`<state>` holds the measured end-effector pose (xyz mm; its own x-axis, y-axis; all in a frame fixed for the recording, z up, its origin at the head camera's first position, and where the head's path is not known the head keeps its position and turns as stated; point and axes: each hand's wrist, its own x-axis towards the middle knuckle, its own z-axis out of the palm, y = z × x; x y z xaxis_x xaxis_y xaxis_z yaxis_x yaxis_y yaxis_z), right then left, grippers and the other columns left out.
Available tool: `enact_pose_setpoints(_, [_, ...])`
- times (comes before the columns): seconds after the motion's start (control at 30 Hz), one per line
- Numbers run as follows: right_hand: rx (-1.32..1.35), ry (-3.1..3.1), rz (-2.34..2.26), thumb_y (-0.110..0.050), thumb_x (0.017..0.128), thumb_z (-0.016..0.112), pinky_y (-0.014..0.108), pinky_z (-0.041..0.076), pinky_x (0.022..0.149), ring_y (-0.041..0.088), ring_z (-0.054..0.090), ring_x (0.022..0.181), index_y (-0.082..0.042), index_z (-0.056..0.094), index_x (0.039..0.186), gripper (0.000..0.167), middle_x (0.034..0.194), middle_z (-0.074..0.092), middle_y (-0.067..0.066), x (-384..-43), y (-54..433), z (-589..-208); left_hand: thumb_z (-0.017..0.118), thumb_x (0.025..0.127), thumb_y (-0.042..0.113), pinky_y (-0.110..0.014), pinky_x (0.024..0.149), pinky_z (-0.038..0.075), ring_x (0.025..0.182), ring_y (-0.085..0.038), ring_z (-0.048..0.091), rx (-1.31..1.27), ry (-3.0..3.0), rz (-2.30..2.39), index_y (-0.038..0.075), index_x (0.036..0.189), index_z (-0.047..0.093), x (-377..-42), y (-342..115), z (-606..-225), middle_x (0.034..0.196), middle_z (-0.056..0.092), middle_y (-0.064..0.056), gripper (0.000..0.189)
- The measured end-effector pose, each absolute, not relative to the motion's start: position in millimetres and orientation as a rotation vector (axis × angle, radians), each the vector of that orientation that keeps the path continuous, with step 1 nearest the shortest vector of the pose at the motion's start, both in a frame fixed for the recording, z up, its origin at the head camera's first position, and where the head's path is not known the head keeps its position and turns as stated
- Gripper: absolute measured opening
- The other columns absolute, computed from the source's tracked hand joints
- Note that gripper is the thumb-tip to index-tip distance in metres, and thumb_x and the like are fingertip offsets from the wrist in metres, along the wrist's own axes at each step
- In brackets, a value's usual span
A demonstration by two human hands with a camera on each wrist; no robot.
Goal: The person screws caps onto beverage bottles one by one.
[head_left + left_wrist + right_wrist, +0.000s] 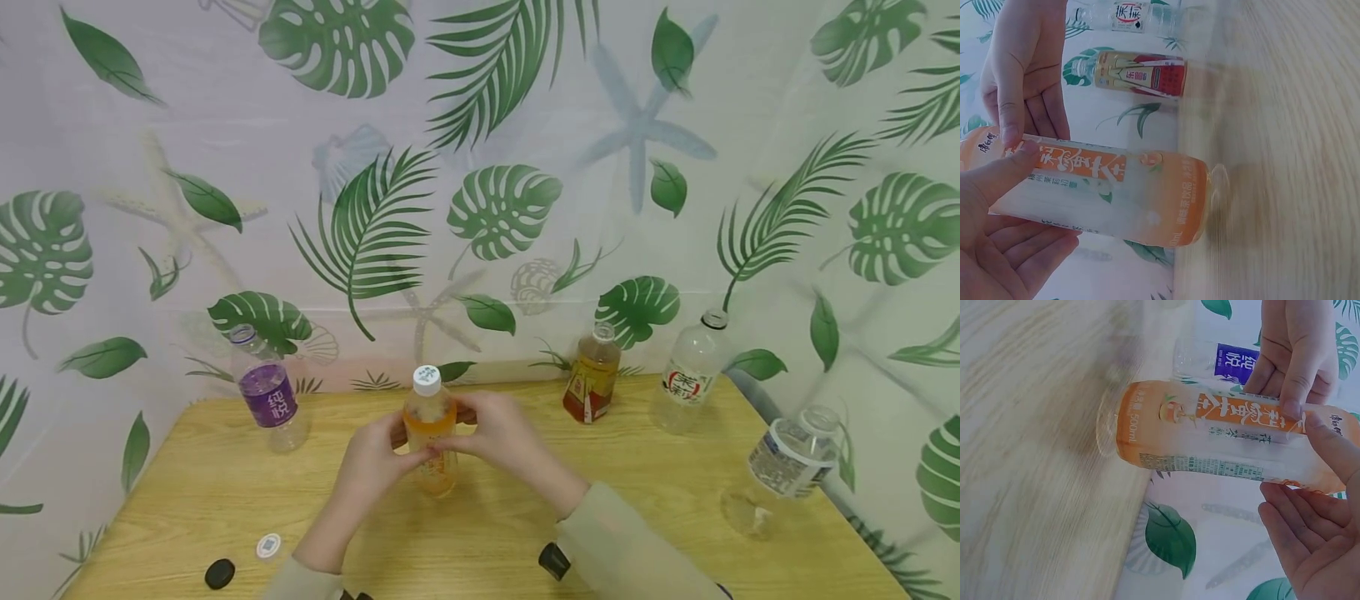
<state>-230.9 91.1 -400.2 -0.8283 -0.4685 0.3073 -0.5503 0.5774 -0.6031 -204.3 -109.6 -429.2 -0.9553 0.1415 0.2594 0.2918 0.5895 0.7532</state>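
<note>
A clear plastic bottle with an orange label and a white cap (427, 442) is upright over the table, its base close to the wood. My left hand (372, 457) holds it from the left and my right hand (491, 429) from the right. On the near side, both thumbs meet on the label. In the left wrist view, the label (1094, 187) faces the camera, with the left hand (997, 237) below and the right hand (1029, 69) above. From the right wrist, the right hand (1316, 534) shows fingers behind the bottle (1210, 434).
Uncapped bottles stand around: purple-labelled (270, 396) at left, red-and-yellow-labelled (592, 375) behind right, clear with white label (684, 375), another clear one (783, 471) at far right. On the wooden table (465, 558) lie a black cap (220, 573), a white disc (268, 546) and a dark cap (554, 561).
</note>
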Motion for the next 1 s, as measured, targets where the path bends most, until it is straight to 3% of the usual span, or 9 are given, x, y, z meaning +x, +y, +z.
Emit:
enact_pose_setpoints(0.63, [0.82,-2.721,1.112,-0.031,0.088,0.089,0.029,0.063,0.091,0.019,0.078,0.103,-0.013,0.077,0.126,0.044,0.115,0.082,0.002,-237,36,-398,0.084,0.093,0.015,-0.053,0.101,0.061,0.118,-0.044,0.073,-0.233,-2.69,-1.271,-0.003,0.135,0.067,-205,-159,-425,0.128,0.074,-0.026,0.048])
enact_pose_setpoints(1.0, [0.805,-2.748,1.144,-0.029,0.089,0.088,0.02,0.061,0.087,0.015,0.078,0.1,-0.013,0.077,0.125,0.041,0.114,0.082,0.002,-241,18,-409,0.084,0.093,0.015,-0.055,0.101,0.061,0.117,-0.046,0.073,-0.184,-2.732,-1.273,-0.008,0.13,0.067,-206,-172,-428,0.128,0.072,-0.03,0.047])
